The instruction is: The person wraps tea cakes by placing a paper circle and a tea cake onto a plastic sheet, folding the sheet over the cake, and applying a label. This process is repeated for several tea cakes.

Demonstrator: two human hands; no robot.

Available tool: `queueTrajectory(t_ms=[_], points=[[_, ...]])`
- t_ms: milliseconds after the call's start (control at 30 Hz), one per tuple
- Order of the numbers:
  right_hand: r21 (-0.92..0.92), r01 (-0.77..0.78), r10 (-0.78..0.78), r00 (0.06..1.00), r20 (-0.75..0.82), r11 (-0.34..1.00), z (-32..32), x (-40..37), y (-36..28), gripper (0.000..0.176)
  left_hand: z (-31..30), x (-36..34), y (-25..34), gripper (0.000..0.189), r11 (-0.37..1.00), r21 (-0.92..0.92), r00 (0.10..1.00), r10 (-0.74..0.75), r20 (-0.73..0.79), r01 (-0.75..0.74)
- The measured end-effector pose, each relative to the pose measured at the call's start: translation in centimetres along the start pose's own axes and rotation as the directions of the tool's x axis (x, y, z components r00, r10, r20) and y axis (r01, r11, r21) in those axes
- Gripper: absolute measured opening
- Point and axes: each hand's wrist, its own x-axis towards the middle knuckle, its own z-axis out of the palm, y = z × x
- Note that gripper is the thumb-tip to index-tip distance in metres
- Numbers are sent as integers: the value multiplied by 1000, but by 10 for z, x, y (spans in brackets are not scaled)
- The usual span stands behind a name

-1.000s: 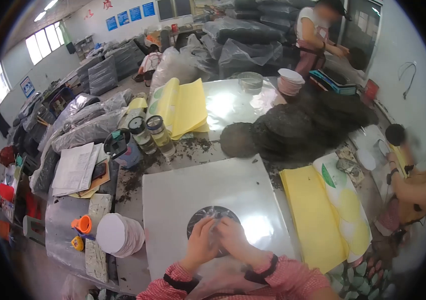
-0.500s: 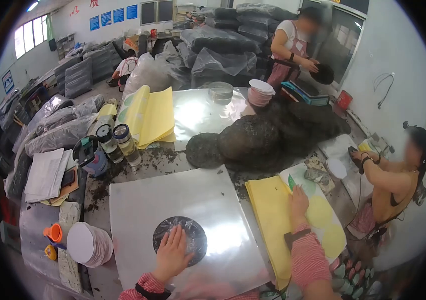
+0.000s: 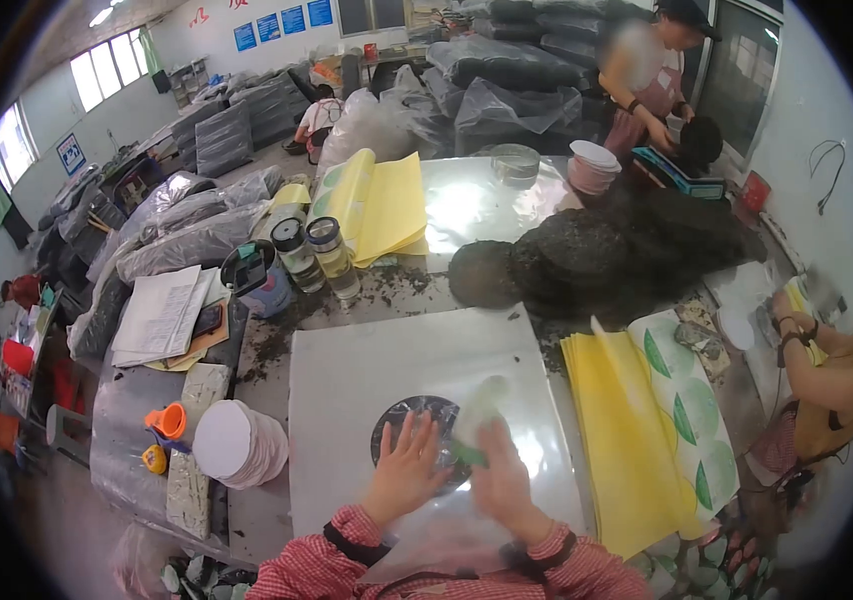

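Observation:
A dark round disc [image 3: 444, 410] with a glossy, film-like surface lies on the shiny metal sheet [image 3: 342, 375] before me. My left hand [image 3: 403, 478] rests at the disc's near left part, fingers spread. Just to the right, my right hand [image 3: 507, 487] holds a thin translucent label [image 3: 485, 402] with green print at its fingertips. The label is blurred and stands up over the disc's right edge. A sheet of round green-and-white labels [image 3: 685, 400] lies to the right, joined to folded yellow paper [image 3: 617, 440].
Stacked dark discs [image 3: 587, 255] sit behind the sheet. White round pieces [image 3: 239, 443], an orange ring-shaped item [image 3: 169, 420], a bucket [image 3: 259, 280] and two bottles [image 3: 332, 255] stand left. Co-workers [image 3: 652, 80] [image 3: 822, 370] handle things at back and right.
My right hand has left the label sheet and come over beside the disc with a label. My left hand has shifted toward the disc's near left side. The camera view has turned left.

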Motion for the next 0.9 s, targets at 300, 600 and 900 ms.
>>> queueTrajectory(t_ms=[300,600,900], points=[[181,182,-239,896,374,966,11,41,-18,76,25,-7,-12,65,647,-762,981,-140,-136,-13],[-123,424,-267,742,615,897,72,42,-18,73,22,-38,-70,56,353,-925,754,-643,-134,137],[-191,527,-348,751,561,828,69,35,-11,72,-35,-44,21,59,941,-330,958,-159,-239,74]])
